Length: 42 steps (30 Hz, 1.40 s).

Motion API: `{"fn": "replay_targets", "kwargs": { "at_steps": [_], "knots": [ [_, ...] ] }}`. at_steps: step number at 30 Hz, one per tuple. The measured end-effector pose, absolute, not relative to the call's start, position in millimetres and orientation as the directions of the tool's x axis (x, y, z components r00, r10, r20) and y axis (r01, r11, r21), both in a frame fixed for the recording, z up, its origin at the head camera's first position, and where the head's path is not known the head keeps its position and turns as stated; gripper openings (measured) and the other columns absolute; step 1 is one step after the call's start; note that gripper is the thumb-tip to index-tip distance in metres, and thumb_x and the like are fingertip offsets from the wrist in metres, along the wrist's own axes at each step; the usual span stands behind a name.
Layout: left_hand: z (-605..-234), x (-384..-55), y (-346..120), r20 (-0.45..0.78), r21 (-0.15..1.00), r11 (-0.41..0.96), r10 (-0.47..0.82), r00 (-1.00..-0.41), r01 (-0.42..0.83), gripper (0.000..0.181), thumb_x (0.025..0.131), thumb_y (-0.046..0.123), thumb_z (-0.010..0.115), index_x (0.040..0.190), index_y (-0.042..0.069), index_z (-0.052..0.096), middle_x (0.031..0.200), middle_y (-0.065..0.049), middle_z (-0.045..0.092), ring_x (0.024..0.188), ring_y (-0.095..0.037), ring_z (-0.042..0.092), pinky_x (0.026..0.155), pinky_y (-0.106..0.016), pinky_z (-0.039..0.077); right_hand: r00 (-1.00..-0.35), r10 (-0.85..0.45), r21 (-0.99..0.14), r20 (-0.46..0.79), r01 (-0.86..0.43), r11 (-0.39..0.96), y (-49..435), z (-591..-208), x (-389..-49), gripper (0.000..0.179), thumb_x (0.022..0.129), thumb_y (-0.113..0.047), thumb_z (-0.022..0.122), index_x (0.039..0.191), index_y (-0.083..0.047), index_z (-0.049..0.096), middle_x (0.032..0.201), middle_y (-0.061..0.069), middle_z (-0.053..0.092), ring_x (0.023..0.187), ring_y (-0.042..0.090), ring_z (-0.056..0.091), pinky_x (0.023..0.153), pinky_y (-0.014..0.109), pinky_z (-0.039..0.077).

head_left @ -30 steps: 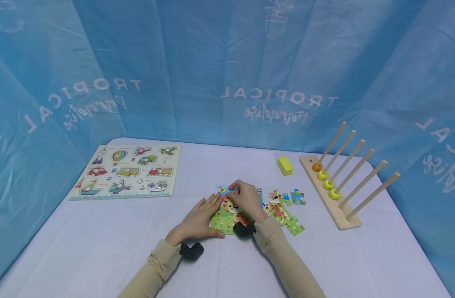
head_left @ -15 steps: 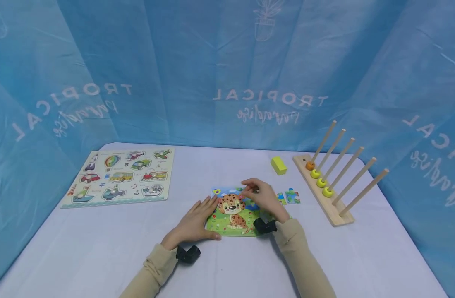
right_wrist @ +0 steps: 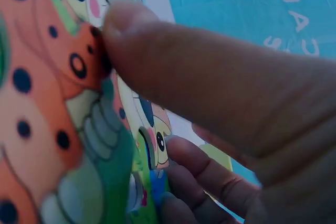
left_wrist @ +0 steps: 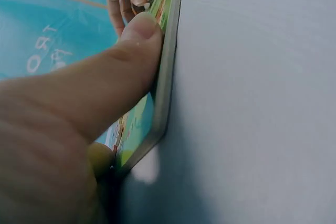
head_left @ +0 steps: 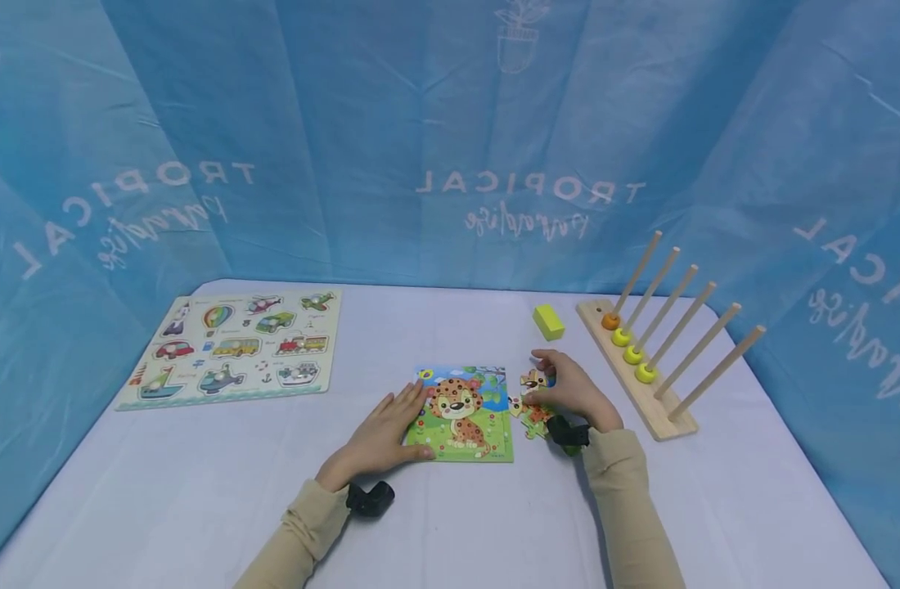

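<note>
In the head view a square leopard jigsaw puzzle (head_left: 465,425) lies on the table between the hands. My left hand (head_left: 380,438) rests along its left side, fingers stretched and thumb at the lower edge. In the left wrist view that thumb lies on the puzzle's thick edge (left_wrist: 167,82). Off the puzzle's right side, my right hand (head_left: 571,394) is over several loose jigsaw pieces (head_left: 538,415) and partly hides them. Close up in the right wrist view, its thumb and fingers stand apart, with the thumb tip at a spotted orange piece (right_wrist: 50,108).
A vehicle peg puzzle board (head_left: 236,348) lies at the back left. A yellow block (head_left: 549,322) stands behind the right hand. On the right is a wooden base (head_left: 659,401) with several upright pegs and a few beads. A blue curtain (head_left: 420,123) hangs behind the table.
My right hand has moved right, from over the leopard puzzle to the loose pieces, uncovering the puzzle picture. The left hand has kept its place at the puzzle's left side.
</note>
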<state>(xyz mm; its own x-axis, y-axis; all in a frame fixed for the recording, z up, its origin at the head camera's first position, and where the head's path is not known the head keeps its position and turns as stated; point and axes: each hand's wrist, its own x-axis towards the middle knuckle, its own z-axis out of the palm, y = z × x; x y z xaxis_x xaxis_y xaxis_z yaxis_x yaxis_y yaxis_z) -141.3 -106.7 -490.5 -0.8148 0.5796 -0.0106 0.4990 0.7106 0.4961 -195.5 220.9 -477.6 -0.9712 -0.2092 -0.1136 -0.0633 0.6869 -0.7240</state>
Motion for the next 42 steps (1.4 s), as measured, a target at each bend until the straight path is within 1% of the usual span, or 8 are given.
{"fn": "replay_targets", "kwargs": {
  "at_steps": [9, 17, 22, 25, 29, 35, 38, 42],
  "knots": [
    [-489.9, -140.4, -107.3, -0.052, 0.497, 0.722, 0.578, -0.814, 0.481, 0.096, 0.081, 0.051, 0.063, 0.147, 0.002, 0.013, 0.154, -0.013, 0.008, 0.141, -0.028, 0.008, 0.114, -0.046, 0.005, -0.968, -0.22, -0.698, -0.12, -0.075, 0.713, 217.6, -475.2, -193.6, 0.061, 0.075, -0.018, 0.077, 0.129, -0.005, 0.051, 0.115, 0.014, 0.055, 0.108, 0.031, 0.048, 0.091, 0.047, 0.041],
    [-492.1, -144.3, -102.9, -0.039, 0.497, 0.733, 0.554, -0.831, 0.465, 0.098, 0.078, 0.052, 0.066, 0.148, 0.006, 0.014, 0.154, -0.008, 0.008, 0.141, -0.025, 0.008, 0.115, -0.044, 0.006, -0.974, -0.185, -0.712, -0.128, -0.039, 0.701, 220.3, -469.4, -194.1, 0.054, 0.077, -0.009, 0.074, 0.127, -0.01, 0.054, 0.118, 0.016, 0.051, 0.109, 0.031, 0.047, 0.09, 0.047, 0.043],
    [-492.6, -143.0, -103.3, -0.046, 0.5, 0.741, 0.54, -0.841, 0.449, 0.098, 0.077, 0.051, 0.067, 0.148, 0.006, 0.016, 0.154, -0.008, 0.009, 0.142, -0.024, 0.009, 0.115, -0.043, 0.006, -0.988, -0.125, -0.754, -0.093, -0.012, 0.657, 220.3, -471.4, -195.0, 0.05, 0.081, -0.004, 0.068, 0.128, -0.009, 0.053, 0.108, 0.014, 0.049, 0.086, 0.027, 0.057, 0.067, 0.038, 0.051],
    [-492.6, -142.2, -104.1, -0.041, 0.496, 0.74, 0.543, -0.839, 0.455, 0.098, 0.077, 0.051, 0.067, 0.147, 0.004, 0.016, 0.154, -0.009, 0.01, 0.142, -0.025, 0.01, 0.115, -0.043, 0.007, -0.996, -0.073, -0.796, -0.059, 0.003, 0.606, 218.7, -472.3, -194.8, 0.044, 0.084, -0.005, 0.065, 0.127, -0.008, 0.054, 0.1, 0.012, 0.049, 0.072, 0.023, 0.057, 0.054, 0.031, 0.05],
    [-492.0, -141.3, -105.4, -0.043, 0.496, 0.739, 0.546, -0.837, 0.456, 0.097, 0.078, 0.05, 0.067, 0.147, 0.004, 0.017, 0.154, -0.01, 0.011, 0.142, -0.026, 0.01, 0.115, -0.044, 0.007, -1.0, -0.007, -0.814, -0.008, 0.003, 0.58, 212.3, -470.8, -193.6, 0.035, 0.086, -0.012, 0.065, 0.121, -0.007, 0.058, 0.094, 0.012, 0.057, 0.073, 0.02, 0.058, 0.054, 0.029, 0.048],
    [-491.6, -141.6, -105.3, -0.06, 0.502, 0.743, 0.541, -0.839, 0.443, 0.098, 0.078, 0.051, 0.066, 0.148, 0.005, 0.015, 0.154, -0.009, 0.009, 0.142, -0.025, 0.008, 0.115, -0.043, 0.004, -0.997, -0.017, -0.877, -0.075, 0.058, 0.476, 192.6, -469.3, -192.9, 0.035, 0.089, -0.023, 0.063, 0.119, -0.006, 0.058, 0.092, 0.013, 0.062, 0.068, 0.018, 0.064, 0.06, 0.031, 0.054],
    [-493.0, -142.9, -105.2, -0.067, 0.495, 0.748, 0.54, -0.839, 0.442, 0.099, 0.078, 0.053, 0.065, 0.148, 0.005, 0.013, 0.154, -0.008, 0.007, 0.142, -0.023, 0.007, 0.115, -0.042, 0.003, -0.995, -0.06, -0.894, -0.084, 0.049, 0.446, 179.5, -470.2, -191.6, 0.03, 0.091, -0.025, 0.059, 0.114, -0.006, 0.061, 0.091, 0.012, 0.064, 0.063, 0.017, 0.062, 0.057, 0.031, 0.053],
    [-495.4, -143.8, -105.7, -0.072, 0.487, 0.752, 0.541, -0.838, 0.444, 0.099, 0.078, 0.054, 0.064, 0.148, 0.006, 0.013, 0.154, -0.006, 0.006, 0.142, -0.022, 0.006, 0.115, -0.041, 0.003, -0.991, -0.114, -0.894, -0.067, 0.009, 0.449, 159.2, -472.7, -187.1, 0.024, 0.093, -0.025, 0.057, 0.103, -0.005, 0.066, 0.077, 0.008, 0.065, 0.052, 0.014, 0.049, 0.048, 0.027, 0.042]
  ]
}}
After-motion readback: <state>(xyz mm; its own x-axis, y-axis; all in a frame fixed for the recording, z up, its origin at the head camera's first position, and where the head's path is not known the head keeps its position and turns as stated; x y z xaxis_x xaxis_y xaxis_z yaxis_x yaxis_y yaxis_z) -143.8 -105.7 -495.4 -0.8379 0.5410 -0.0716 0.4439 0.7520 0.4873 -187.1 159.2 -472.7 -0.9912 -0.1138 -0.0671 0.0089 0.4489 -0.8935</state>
